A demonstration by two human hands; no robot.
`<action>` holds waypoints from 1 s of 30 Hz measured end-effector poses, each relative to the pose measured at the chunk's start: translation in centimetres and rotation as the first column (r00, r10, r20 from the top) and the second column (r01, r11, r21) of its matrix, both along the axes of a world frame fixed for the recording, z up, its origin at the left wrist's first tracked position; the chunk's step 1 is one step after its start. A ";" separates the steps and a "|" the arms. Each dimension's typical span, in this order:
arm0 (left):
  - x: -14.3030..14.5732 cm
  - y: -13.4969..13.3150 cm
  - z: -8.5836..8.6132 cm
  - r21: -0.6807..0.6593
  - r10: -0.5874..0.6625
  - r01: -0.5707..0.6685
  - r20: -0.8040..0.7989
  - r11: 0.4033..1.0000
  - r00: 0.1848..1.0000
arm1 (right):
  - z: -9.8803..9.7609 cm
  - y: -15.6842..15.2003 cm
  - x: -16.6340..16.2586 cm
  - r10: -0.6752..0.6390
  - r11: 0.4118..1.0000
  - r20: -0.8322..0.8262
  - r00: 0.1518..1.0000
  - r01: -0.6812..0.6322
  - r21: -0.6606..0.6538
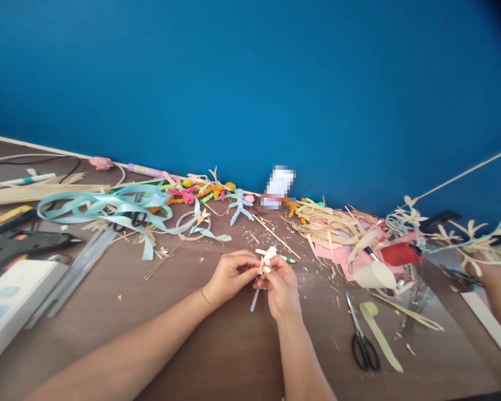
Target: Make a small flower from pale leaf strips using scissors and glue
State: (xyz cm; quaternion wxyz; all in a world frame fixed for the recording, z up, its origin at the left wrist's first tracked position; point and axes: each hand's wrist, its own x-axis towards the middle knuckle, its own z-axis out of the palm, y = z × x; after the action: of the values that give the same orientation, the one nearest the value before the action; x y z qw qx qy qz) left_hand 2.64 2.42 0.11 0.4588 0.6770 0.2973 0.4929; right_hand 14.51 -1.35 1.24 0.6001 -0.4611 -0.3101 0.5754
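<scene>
While L hand (pixel 234 275) pinches cream petal pc (pixel 268 263), R hand (pixel 283 284) pinching it too, scissors (pixel 359 333) (blk handles) on R, blue ribbon (pixel 104 201) upper L.

The left hand (pixel 234 278) and right hand (pixel 284 287) meet almost fingertip to fingertip, each with its thumb and forefinger drawn into a pinch. The left thumb (pixel 249 275) points toward the right hand. Below and to the left of the left hand, its bare forearm (pixel 137 345) stretches in a long slant, a crease marking the wrist (pixel 209 298). The right forearm (pixel 303 359) runs more steeply, below its hand and slightly outward.
</scene>
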 end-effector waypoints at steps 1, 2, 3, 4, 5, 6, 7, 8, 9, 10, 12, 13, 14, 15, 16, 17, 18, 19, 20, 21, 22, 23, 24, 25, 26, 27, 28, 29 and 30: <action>0.0 0.0 0.0 0.000 0.002 -0.002 -0.001 1.000 1.000 | 0.0 0.0 0.0 0.003 1.000 -0.002 1.000 -0.003 0.000; 0.0 0.0 0.0 0.001 0.003 -0.003 -0.004 1.000 1.000 | -0.1 0.0 0.1 0.005 1.000 -0.002 1.000 -0.005 0.000; 0.0 0.0 0.0 0.002 0.005 -0.005 -0.007 1.000 1.000 | -0.1 0.0 0.1 0.007 1.000 0.001 1.000 -0.007 -0.001; 0.0 0.0 0.0 0.003 0.007 -0.007 -0.011 1.000 1.000 | -0.1 0.0 0.1 0.010 1.000 0.004 1.000 -0.010 -0.002; 0.0 0.0 0.0 0.002 0.010 -0.010 -0.013 1.000 1.000 | -0.1 0.0 0.2 0.011 1.000 0.008 1.000 -0.011 -0.001; 0.0 0.0 0.0 0.000 0.012 -0.012 -0.016 1.000 1.000 | -0.1 0.0 0.2 0.013 1.000 0.014 1.000 -0.013 0.000; 0.0 0.0 0.1 -0.003 0.014 -0.014 -0.016 1.000 1.000 | -0.1 0.0 0.3 0.012 1.000 0.020 1.000 -0.012 0.002; 0.0 0.0 0.1 -0.006 0.016 -0.016 -0.015 1.000 1.000 | -0.1 0.0 0.3 0.011 1.000 0.028 1.000 -0.011 0.004; 0.0 -0.1 0.1 -0.011 0.020 -0.020 -0.014 1.000 1.000 | 0.0 0.0 0.3 0.007 1.000 0.036 0.999 -0.007 0.006; 0.0 -0.1 0.1 -0.016 0.025 -0.025 -0.012 1.000 1.000 | 0.0 -0.1 0.3 0.001 1.000 0.047 0.999 -0.001 0.010; 0.0 -0.1 0.1 -0.029 0.031 -0.031 -0.007 0.999 1.000 | 0.0 -0.1 0.2 -0.018 1.000 0.069 0.997 0.017 0.023; 0.0 -0.1 0.1 -0.039 0.031 -0.031 -0.004 0.999 1.000 | 0.1 -0.1 0.2 -0.030 0.999 0.080 0.996 0.027 0.033; 0.0 0.0 0.1 -0.053 0.029 -0.028 0.000 0.998 1.000 | 0.1 -0.1 0.2 -0.040 0.998 0.093 0.995 0.036 0.044; 0.0 0.0 0.0 -0.069 0.025 -0.024 0.005 0.997 1.000 | 0.1 -0.1 0.2 -0.053 0.997 0.108 0.993 0.047 0.056; 0.1 0.1 -0.1 -0.088 0.019 -0.018 0.012 0.996 1.000 | 0.1 0.0 0.2 -0.067 0.996 0.125 0.990 0.059 0.066; 0.1 0.2 -0.2 -0.110 0.015 -0.013 0.020 0.994 1.000 | 0.1 0.0 0.3 -0.083 0.994 0.141 0.987 0.073 0.076; 0.1 0.2 -0.3 -0.135 0.011 -0.007 0.029 0.991 1.000 | 0.0 0.0 0.3 -0.100 0.993 0.158 0.982 0.087 0.084; 0.2 0.3 -0.5 -0.161 0.008 -0.001 0.041 0.987 0.999 | 0.0 0.0 0.3 -0.117 0.990 0.173 0.978 0.102 0.093; 0.2 0.4 -0.6 -0.189 0.006 0.005 0.055 0.982 0.998 | 0.0 0.1 0.4 -0.130 0.988 0.188 0.974 0.111 0.104; 0.3 0.4 -0.8 -0.217 0.004 0.012 0.072 0.976 0.997 | -0.1 0.1 0.4 -0.135 0.987 0.206 0.969 0.113 0.117; 0.3 0.4 -1.0 -0.248 0.000 0.022 0.090 0.968 0.996 | -0.1 0.1 0.4 -0.135 0.986 0.229 0.964 0.108 0.129; 0.4 0.4 -1.1 -0.280 -0.003 0.034 0.109 0.959 0.994 | -0.2 0.1 0.4 -0.133 0.985 0.256 0.957 0.100 0.139; 0.4 0.4 -1.3 -0.313 -0.005 0.044 0.126 0.949 0.992 | -0.2 0.1 0.4 -0.127 0.986 0.284 0.950 0.089 0.143; 0.4 0.4 -1.4 -0.345 -0.003 0.051 0.138 0.937 0.990 | -0.3 0.1 0.4 -0.118 0.987 0.310 0.943 0.077 0.141; 0.5 0.4 -1.5 -0.377 0.002 0.053 0.145 0.925 0.989 | -0.3 0.1 0.4 -0.110 0.988 0.333 0.936 0.068 0.135; 0.5 0.4 -1.5 -0.404 0.011 0.050 0.147 0.913 0.989 | -0.3 0.1 0.4 -0.104 0.990 0.353 0.930 0.062 0.130; 0.5 0.4 -1.4 -0.427 0.022 0.043 0.146 0.903 0.989 | -0.4 0.1 0.3 -0.099 0.990 0.370 0.924 0.056 0.127; 0.6 0.4 -1.4 -0.443 0.031 0.036 0.145 0.896 0.989 | -0.4 0.1 0.3 -0.096 0.991 0.383 0.919 0.050 0.127; 0.6 0.4 -1.3 -0.454 0.037 0.034 0.146 0.891 0.989 | -0.4 0.0 0.3 -0.095 0.990 0.394 0.914 0.047 0.129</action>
State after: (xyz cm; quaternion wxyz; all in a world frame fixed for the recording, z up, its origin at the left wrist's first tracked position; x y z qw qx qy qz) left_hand 3.21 2.83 -1.18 0.6252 0.5114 0.3693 0.4597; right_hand 14.80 -1.31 0.88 0.5709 -0.5437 -0.4420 0.4279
